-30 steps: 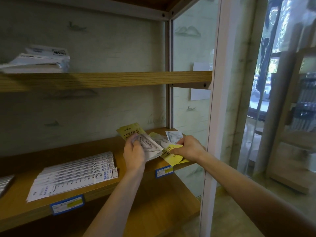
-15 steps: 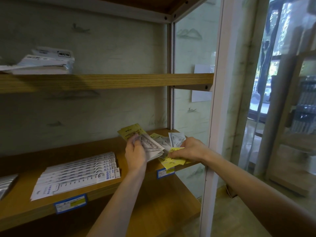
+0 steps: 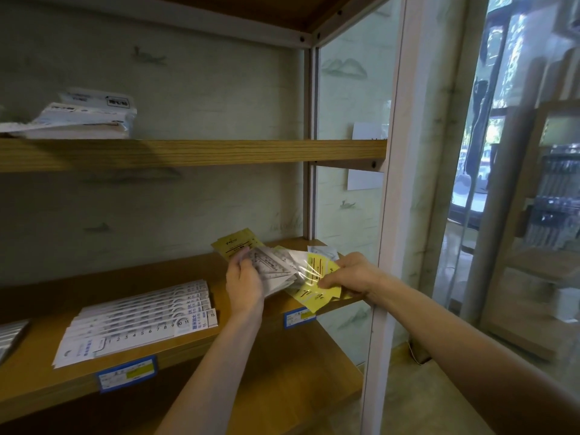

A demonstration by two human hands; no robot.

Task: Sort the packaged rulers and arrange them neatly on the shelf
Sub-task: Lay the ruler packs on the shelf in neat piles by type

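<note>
- The wooden shelf unit with a pale patterned back panel (image 3: 150,199) fills most of the view; its middle wooden shelf board (image 3: 37,381) carries nearly everything.
- A fanned, overlapping row of long white packaged rulers with printed numbers (image 3: 138,321) lies flat toward the left half of that board, its near edge almost at the front lip.
- On the upper wooden shelf board (image 3: 188,153), at the left end, sits a messy stack of white packets with dark labels (image 3: 81,116).
- The left hand (image 3: 244,285) grips a bunch of clear-wrapped triangle rulers with yellow header cards (image 3: 266,268), fingers curled around them, held up over the right part of the middle board.
- The right hand (image 3: 351,274) pinches a yellow-carded clear packet (image 3: 317,287) at the board's right front corner, touching the left hand's bunch.
- More of these packets (image 3: 323,251) lie at the right end behind the hands, can't tell how many.
- Two blue and yellow price tags (image 3: 127,373) are stuck on the front lip, one below the long rulers, the other (image 3: 298,317) below the hands.
- Grey packets (image 3: 11,335) peek in at the far left edge.
</note>
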